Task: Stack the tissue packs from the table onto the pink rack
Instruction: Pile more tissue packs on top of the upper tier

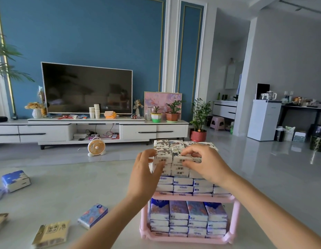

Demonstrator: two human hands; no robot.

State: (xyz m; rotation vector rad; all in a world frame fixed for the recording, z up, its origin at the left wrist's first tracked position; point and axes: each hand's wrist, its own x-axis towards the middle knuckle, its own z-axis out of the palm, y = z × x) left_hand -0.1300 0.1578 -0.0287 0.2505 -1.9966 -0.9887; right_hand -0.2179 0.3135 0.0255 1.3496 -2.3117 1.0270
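A television (87,88) (screen dark) sits beyond a small floor fan (96,146).

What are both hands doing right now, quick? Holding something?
Left hand: fingers curled round the left white tissue pack atop the pink rack.
Right hand: pinching the middle white tissue pack beside it.
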